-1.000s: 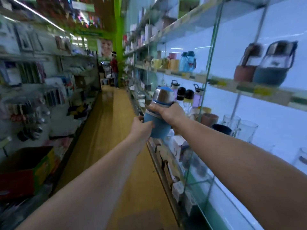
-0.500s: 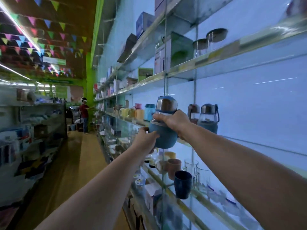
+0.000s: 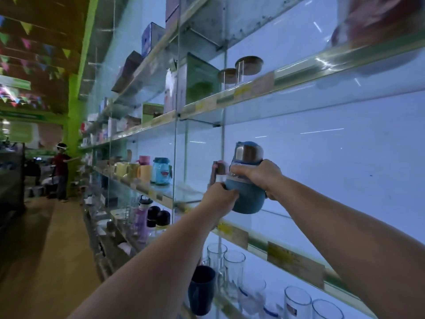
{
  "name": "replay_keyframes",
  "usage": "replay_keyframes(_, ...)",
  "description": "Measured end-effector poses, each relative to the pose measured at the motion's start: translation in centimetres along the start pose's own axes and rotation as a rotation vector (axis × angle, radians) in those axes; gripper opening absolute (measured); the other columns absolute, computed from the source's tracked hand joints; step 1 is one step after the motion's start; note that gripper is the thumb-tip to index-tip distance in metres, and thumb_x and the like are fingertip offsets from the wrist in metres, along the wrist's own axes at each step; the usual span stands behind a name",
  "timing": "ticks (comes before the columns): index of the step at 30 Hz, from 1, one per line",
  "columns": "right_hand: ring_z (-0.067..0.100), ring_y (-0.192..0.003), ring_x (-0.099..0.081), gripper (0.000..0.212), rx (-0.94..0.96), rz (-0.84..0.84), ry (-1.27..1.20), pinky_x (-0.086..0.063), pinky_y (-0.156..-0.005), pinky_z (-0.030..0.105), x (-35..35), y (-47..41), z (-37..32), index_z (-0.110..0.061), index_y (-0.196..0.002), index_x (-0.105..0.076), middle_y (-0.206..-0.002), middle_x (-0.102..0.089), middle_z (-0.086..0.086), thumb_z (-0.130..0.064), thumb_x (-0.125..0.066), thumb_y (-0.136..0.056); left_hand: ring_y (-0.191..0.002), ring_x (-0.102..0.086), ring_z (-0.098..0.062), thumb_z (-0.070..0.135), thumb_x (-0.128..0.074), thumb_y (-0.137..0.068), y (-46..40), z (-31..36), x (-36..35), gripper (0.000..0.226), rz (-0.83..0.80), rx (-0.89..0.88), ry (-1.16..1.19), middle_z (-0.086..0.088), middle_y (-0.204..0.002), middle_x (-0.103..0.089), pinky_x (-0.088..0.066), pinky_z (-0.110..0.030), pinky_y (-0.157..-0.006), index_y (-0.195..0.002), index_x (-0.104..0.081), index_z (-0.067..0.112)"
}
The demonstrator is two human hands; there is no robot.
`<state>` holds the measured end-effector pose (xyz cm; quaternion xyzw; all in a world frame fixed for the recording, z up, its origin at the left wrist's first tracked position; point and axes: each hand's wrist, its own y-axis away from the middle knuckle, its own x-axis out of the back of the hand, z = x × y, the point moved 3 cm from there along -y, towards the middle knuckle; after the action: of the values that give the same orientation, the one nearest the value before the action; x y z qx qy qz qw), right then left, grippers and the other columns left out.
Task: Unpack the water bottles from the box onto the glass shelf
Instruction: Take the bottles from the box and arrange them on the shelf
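Two outstretched arms hold one blue water bottle just above the glass shelf. Left of the bottle, the left hand cups its lower side, fingers curled. Right hand clamps its neck from above.

- My right grip curls over the shoulder of the blue water bottle, just under its steel cap.
- My left grip holds the bottle's lower left side.
- The bottle is upright, just above the glass shelf.
- A pink-capped bottle stands just behind my left grip.
- Clear glasses and a dark cup sit on the shelf below.
- A person in red stands far down the aisle.
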<state>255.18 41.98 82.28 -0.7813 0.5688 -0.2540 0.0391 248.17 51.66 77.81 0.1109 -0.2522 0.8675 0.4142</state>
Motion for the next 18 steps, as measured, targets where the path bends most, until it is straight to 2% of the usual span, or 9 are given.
replay_keyframes(2, 0.022, -0.087, -0.055, 0.052, -0.01, 0.025, 0.019, -0.043, -0.07, 0.03, 0.7, -1.1, 1.0, -0.014, -0.108, -0.058, -0.096, -0.057, 0.005, -0.042, -0.078, -0.069, -0.097, -0.052, -0.022, 0.013, -0.048, -0.088, -1.3, -0.1, -1.5, 0.033, -0.039, -0.009, -0.004, -0.01, -0.116, -0.055, -0.041, -0.02, -0.066, -0.117, -0.06, 0.003)
replay_keyframes(6, 0.022, -0.092, -0.054, 0.054, -0.043, 0.049, 0.051, -0.043, -0.073, 0.03, 1.3, -3.1, 2.8, -0.011, -0.113, -0.057, -0.102, -0.056, 0.007, -0.04, -0.077, -0.071, -0.086, -0.049, -0.019, 0.007, -0.05, -0.087, -2.9, -0.3, -3.6, 0.026, -0.149, -0.016, 0.003, -0.009, -0.092, -0.053, -0.039, -0.022, -0.067, -0.11, -0.058, -0.001)
replay_keyframes(8, 0.022, -0.091, -0.052, 0.054, -0.057, 0.054, 0.062, -0.042, -0.073, 0.03, 1.4, -3.8, 3.7, -0.011, -0.115, -0.057, -0.103, -0.056, 0.007, -0.037, -0.077, -0.072, -0.088, -0.049, -0.02, 0.005, -0.051, -0.084, -3.5, -0.3, -4.3, 0.03, -0.17, -0.011, 0.0, -0.01, -0.095, -0.052, -0.04, -0.024, -0.07, -0.112, -0.057, -0.003)
replay_keyframes(11, 0.019, -0.091, -0.048, 0.053, -0.071, 0.055, 0.079, -0.038, -0.073, 0.03, 1.3, -4.7, 4.6, -0.01, -0.117, -0.056, -0.101, -0.052, 0.005, -0.036, -0.075, -0.074, -0.092, -0.046, -0.02, 0.003, -0.052, -0.084, -4.0, -0.4, -4.9, 0.038, -0.2, 0.007, -0.016, -0.015, -0.11, -0.05, -0.039, -0.022, -0.069, -0.122, -0.051, -0.003)
replay_keyframes(12, 0.019, -0.091, -0.048, 0.054, -0.075, 0.056, 0.09, -0.038, -0.073, 0.03, 1.2, -4.9, 4.8, -0.011, -0.118, -0.056, -0.101, -0.052, 0.005, -0.037, -0.075, -0.075, -0.089, -0.045, -0.02, 0.003, -0.051, -0.085, -4.2, -0.5, -5.1, 0.039, -0.219, 0.011, -0.02, -0.014, -0.108, -0.05, -0.038, -0.021, -0.066, -0.123, -0.051, -0.002)
replay_keyframes(15, 0.019, -0.091, -0.049, 0.057, -0.096, 0.061, 0.101, -0.039, -0.073, 0.03, 0.9, -5.6, 5.5, -0.011, -0.12, -0.055, -0.101, -0.052, 0.005, -0.038, -0.076, -0.074, -0.076, -0.042, -0.015, 0.003, -0.048, -0.088, -4.6, -0.9, -5.6, 0.034, -0.261, 0.026, -0.026, -0.005, -0.084, -0.047, -0.034, -0.02, -0.058, -0.121, -0.053, 0.0)
replay_keyframes(18, 0.019, -0.093, -0.048, 0.059, -0.104, 0.057, 0.093, -0.04, -0.074, 0.03, 0.6, -6.1, 6.1, -0.011, -0.122, -0.055, -0.107, -0.056, 0.007, -0.035, -0.077, -0.073, -0.074, -0.04, -0.014, 0.001, -0.046, -0.089, -4.7, -1.1, -5.8, 0.034, -0.276, 0.042, -0.044, -0.003, -0.08, -0.044, -0.035, -0.021, -0.063, -0.122, -0.053, 0.0)
